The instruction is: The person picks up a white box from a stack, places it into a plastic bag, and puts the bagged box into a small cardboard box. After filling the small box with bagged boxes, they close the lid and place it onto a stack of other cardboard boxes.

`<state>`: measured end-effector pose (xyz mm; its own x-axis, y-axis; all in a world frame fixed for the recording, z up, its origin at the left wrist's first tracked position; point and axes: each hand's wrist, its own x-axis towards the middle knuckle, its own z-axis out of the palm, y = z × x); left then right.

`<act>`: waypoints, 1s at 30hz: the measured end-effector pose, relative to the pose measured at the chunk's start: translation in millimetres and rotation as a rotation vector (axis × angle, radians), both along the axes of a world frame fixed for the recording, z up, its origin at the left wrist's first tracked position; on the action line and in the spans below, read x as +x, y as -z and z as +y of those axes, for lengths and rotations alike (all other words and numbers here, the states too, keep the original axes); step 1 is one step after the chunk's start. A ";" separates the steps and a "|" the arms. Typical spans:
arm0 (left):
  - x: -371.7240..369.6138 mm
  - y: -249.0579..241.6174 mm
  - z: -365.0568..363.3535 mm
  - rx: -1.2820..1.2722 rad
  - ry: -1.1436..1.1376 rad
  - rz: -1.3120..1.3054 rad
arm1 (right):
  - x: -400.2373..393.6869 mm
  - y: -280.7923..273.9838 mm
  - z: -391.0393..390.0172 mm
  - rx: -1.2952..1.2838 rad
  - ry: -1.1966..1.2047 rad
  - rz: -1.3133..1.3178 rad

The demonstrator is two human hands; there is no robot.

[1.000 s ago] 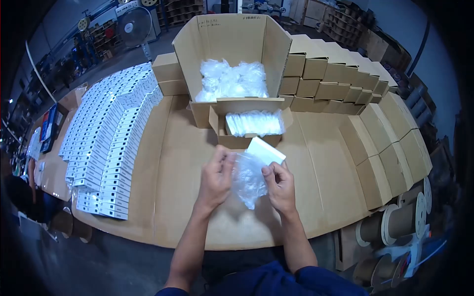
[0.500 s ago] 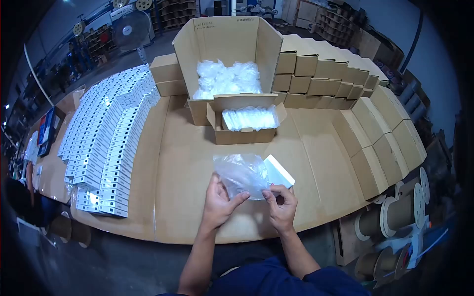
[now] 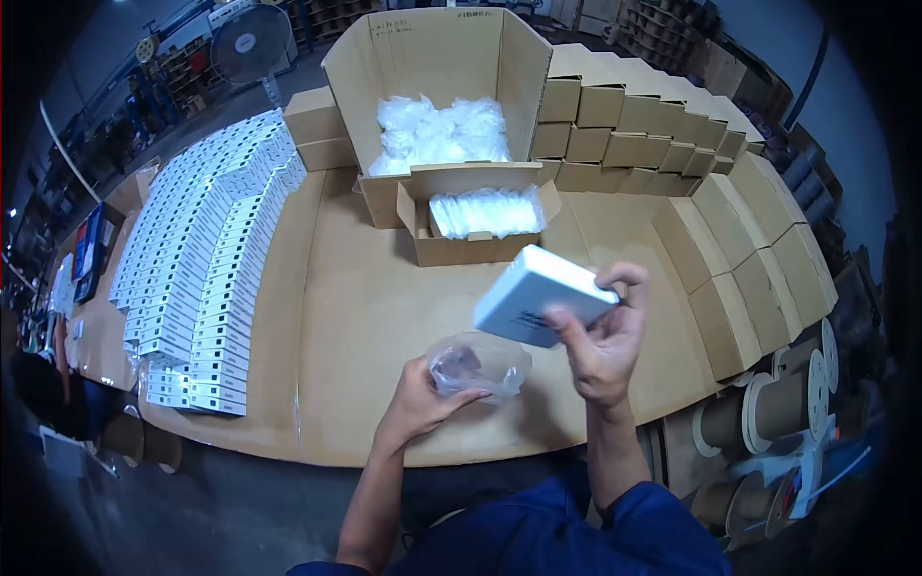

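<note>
A clear plastic bag is held by my left hand, its mouth opened out and the fingers partly inside or behind the film. To the right, my right hand grips a small white box by its right end, thumb on the near face. The box is tilted above the table, its left end just over the bag but apart from it. Dark print on its near face is too blurred to read. Beyond the hands stands an open small carton holding a row of plastic-wrapped items.
Behind it, a large open carton holds crumpled clear bags. White boxes are stacked on the left of the cardboard-covered table. Brown cartons line the back right and right edge. Cable spools stand below right.
My right hand has left the bag and lifted the white box from the table. The bag's mouth has opened in my left hand. The view has shifted slightly.
</note>
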<state>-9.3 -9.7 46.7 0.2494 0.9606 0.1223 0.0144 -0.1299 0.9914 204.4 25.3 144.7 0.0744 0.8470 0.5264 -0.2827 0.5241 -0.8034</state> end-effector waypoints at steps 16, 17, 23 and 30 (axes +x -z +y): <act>-0.8 5.9 12.8 -0.056 -0.037 0.078 | 7.6 38.0 44.1 -0.153 -0.227 -0.386; -0.1 6.8 13.6 -0.042 -0.041 0.092 | 12.4 38.3 47.9 -0.137 -0.220 -0.467; 9.8 19.7 7.9 -0.067 -0.029 -0.018 | 10.4 43.1 53.2 -0.129 -0.244 -0.546; 18.0 57.1 -5.8 -0.297 -0.178 -0.470 | -1.3 68.6 50.7 -0.178 -0.217 -0.512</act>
